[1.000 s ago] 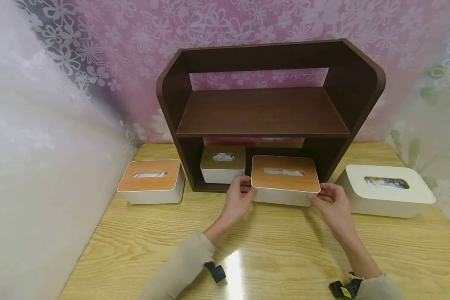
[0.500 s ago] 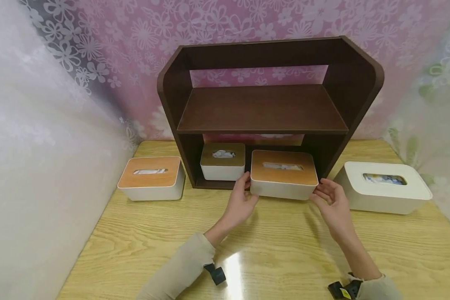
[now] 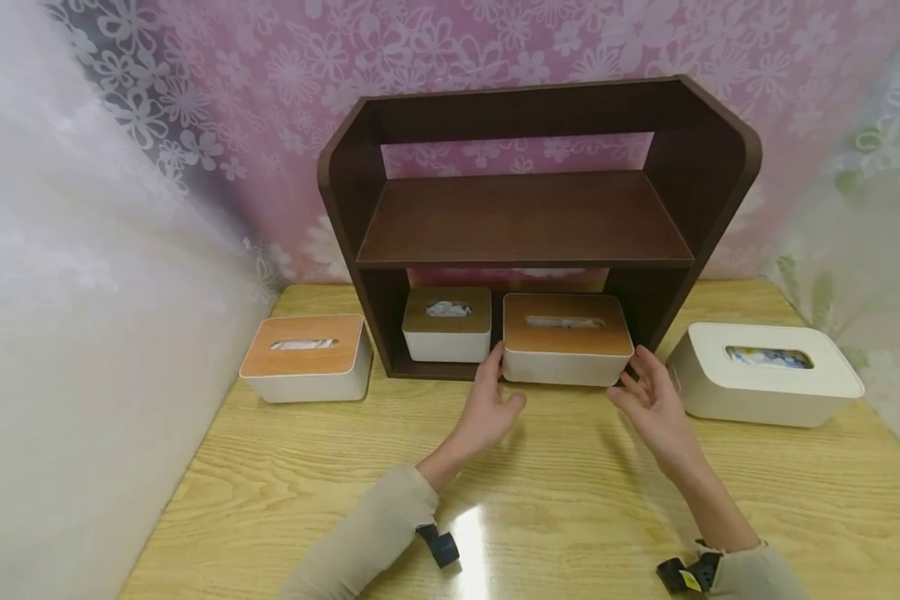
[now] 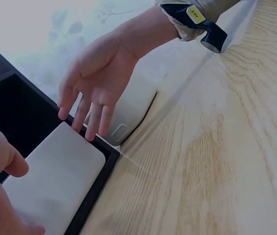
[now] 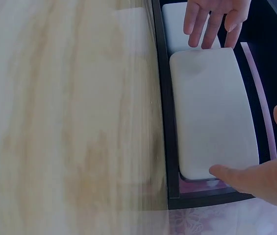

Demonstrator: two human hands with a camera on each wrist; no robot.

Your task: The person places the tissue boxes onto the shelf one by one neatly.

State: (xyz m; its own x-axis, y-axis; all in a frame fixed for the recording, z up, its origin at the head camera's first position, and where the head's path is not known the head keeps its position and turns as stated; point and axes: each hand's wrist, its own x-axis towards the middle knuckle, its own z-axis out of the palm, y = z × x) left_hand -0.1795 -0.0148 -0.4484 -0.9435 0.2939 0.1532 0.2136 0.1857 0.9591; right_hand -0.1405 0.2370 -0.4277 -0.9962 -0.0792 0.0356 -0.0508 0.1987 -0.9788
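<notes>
A tissue box with an orange-brown wood-look lid and white sides (image 3: 567, 367) sits in the lower right of the dark brown shelf unit (image 3: 525, 218). My left hand (image 3: 487, 412) is at its left front corner, fingertips by the side and thumb held off the front. At the opposite end is my right hand (image 3: 658, 417), its fingers extended along the right side. In the left wrist view, the fingers of the right hand (image 4: 101, 81) look straight beside the white box (image 4: 62, 176). A smaller tissue box with an olive-brown lid (image 3: 447, 345) stands to its left inside the shelf.
On the wooden table (image 3: 540, 500), another wood-lidded tissue box (image 3: 303, 387) stands left of the shelf. An all-white tissue box (image 3: 757, 404) stands on the right, close to the right hand. A flower-patterned pink covering (image 3: 450, 50) hangs behind.
The wood-lidded tissue box between my hands has slid back deeper into the lower shelf. Both hands followed it, and their thumbs have come away from its front. The other boxes stay put.
</notes>
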